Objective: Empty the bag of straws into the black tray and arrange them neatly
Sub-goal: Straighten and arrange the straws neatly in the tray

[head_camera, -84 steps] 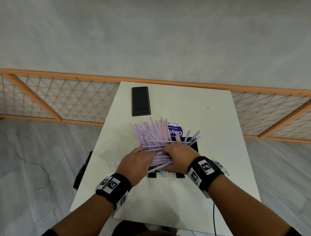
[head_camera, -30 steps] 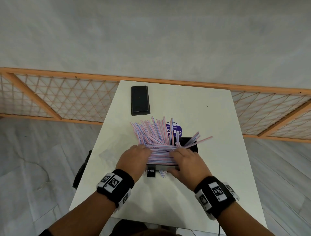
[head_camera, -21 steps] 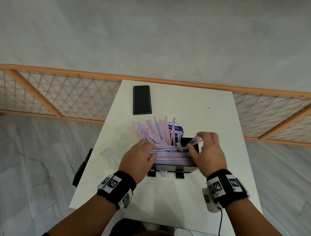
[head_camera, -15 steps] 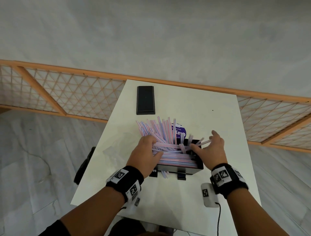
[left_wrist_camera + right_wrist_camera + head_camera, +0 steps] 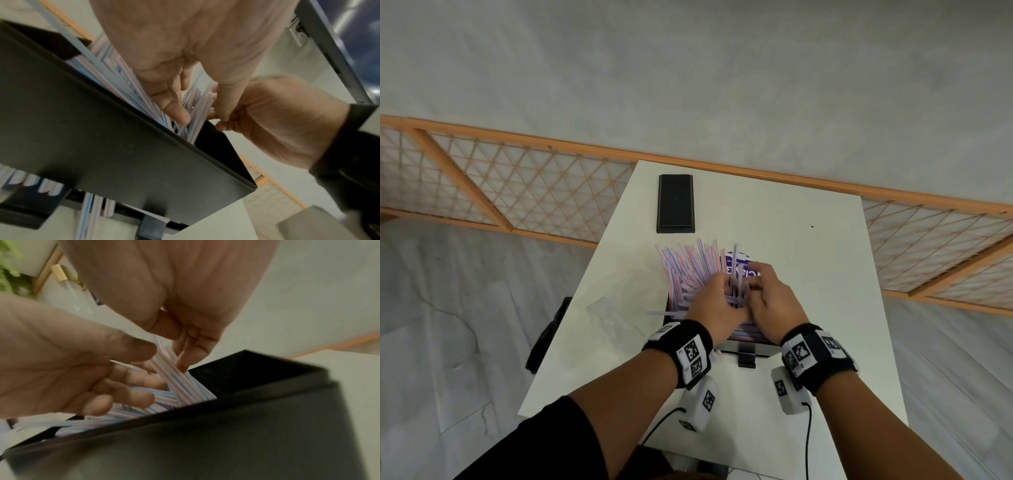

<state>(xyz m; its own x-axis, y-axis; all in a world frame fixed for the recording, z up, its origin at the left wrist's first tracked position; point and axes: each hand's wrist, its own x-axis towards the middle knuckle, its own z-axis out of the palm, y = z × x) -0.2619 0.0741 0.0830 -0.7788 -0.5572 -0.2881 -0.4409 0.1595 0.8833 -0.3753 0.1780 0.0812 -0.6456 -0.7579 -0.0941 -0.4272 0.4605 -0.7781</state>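
Both hands [image 5: 748,301] have closed together pinching thin striped straws [image 5: 688,267].

You wear a black band on each wrist – left wristband [image 5: 690,349], right wristband [image 5: 813,358] – each set with white squares printed with black-and-white coded markers. A small white camera block hangs under each band, also marker-tagged, trailing a thin black cable. A black short sleeve [image 5: 544,445] covers your left upper arm
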